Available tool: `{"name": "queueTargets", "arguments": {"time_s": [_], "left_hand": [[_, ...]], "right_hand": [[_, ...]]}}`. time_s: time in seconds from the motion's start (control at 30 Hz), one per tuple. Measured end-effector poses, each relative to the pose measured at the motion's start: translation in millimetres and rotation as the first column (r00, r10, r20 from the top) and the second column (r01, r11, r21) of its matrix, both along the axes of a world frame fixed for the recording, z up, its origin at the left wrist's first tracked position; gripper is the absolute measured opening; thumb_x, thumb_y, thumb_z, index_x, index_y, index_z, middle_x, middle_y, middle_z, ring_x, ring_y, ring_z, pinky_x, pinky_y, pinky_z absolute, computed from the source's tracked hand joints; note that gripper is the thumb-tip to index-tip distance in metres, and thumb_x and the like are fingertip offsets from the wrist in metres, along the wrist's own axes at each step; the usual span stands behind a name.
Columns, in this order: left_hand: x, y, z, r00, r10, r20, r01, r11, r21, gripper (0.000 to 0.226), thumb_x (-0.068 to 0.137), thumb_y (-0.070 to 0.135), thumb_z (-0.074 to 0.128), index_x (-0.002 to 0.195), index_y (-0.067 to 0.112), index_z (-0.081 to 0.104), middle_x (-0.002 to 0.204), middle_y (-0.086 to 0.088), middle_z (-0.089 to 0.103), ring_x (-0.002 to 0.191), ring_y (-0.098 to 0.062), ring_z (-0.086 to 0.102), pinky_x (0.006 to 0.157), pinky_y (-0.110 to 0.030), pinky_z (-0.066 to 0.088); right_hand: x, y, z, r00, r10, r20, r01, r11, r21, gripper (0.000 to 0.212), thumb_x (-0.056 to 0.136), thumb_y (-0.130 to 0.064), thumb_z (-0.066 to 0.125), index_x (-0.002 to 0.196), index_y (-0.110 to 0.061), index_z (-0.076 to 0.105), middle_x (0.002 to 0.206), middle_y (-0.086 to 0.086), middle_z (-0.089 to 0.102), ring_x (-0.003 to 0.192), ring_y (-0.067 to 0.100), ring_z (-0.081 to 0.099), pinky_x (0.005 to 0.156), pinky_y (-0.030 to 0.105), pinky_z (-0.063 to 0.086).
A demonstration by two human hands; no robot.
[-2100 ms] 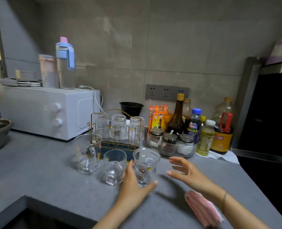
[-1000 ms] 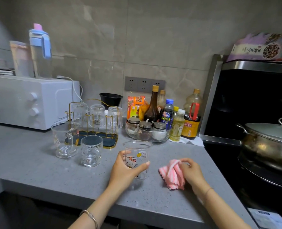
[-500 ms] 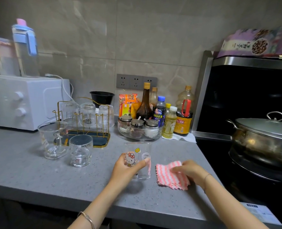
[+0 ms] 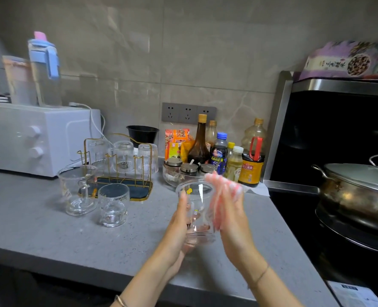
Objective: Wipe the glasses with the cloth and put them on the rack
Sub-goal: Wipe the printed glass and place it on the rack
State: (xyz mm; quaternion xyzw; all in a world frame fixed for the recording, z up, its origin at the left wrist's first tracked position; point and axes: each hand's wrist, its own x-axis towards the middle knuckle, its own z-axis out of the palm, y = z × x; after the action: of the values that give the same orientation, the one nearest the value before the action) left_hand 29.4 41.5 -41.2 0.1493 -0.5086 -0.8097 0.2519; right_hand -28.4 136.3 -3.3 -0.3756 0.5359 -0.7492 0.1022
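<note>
Over grey counter point(image 4: 39, 229), L hand point(image 4: 179, 220) has its grip round the printed glass point(image 4: 197, 209); R hand point(image 4: 230, 220) presses blurred pink cloth point(image 4: 223, 185) against it, grip can't tell.

The cloth point(image 4: 224, 191) is a pink blur at the right hand point(image 4: 230, 216); the pot point(image 4: 356, 196) runs off the right edge.

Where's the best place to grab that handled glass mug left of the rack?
The mug stands upright with its handle facing you: grip the handle, coming from the near side. The short glass crowds its right.
</note>
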Motion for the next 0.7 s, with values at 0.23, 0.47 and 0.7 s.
{"name": "queueTargets", "arguments": {"time_s": [0.23,0.47,0.7], "left_hand": [[7.0,-2.3,6.5,0.997,0.065,-0.046,-0.069,0.995,-0.075,0.032,0.086,0.064,0.04,0.107,0.046,0.057,0.107,0.009,0.07,0.096,-0.008,0.07,0.079,-0.032,0.055],[14.7,-5.5,15.9,0.995,0.004,-0.095,-0.011,0.997,-0.073,0.052,0.088,0.065,0.04,0.127,0.036,0.058,0.123,0.002,0.068,0.106,-0.016,0.068,0.077,-0.029,0.058],[18.4,-9.3,21.3,0.997,-0.042,-0.064,0.047,0.995,0.088,0.09,0.076,0.076,0.056,0.146,0.022,0.038,0.121,-0.017,0.067,0.107,-0.025,0.068,0.084,-0.035,0.058]], "right_hand": [[11.5,-20.3,-9.6,0.973,-0.052,-0.226,0.056,0.998,0.011,0.053,0.093,-0.038,0.047,0.143,-0.022,0.039,0.155,-0.017,0.025,0.139,-0.011,0.018,0.107,0.005,0.023],[22.8,-18.0,-24.6,0.828,-0.164,-0.536,0.189,0.982,-0.008,0.052,0.096,-0.052,0.038,0.145,-0.037,0.032,0.153,-0.027,0.023,0.145,0.002,0.015,0.117,0.024,0.02],[18.0,-0.4,-51.1,0.53,-0.105,-0.842,0.129,0.991,-0.042,0.033,0.102,-0.028,0.035,0.123,-0.023,0.06,0.155,-0.001,0.032,0.147,0.029,0.013,0.118,0.048,0.012]]}}
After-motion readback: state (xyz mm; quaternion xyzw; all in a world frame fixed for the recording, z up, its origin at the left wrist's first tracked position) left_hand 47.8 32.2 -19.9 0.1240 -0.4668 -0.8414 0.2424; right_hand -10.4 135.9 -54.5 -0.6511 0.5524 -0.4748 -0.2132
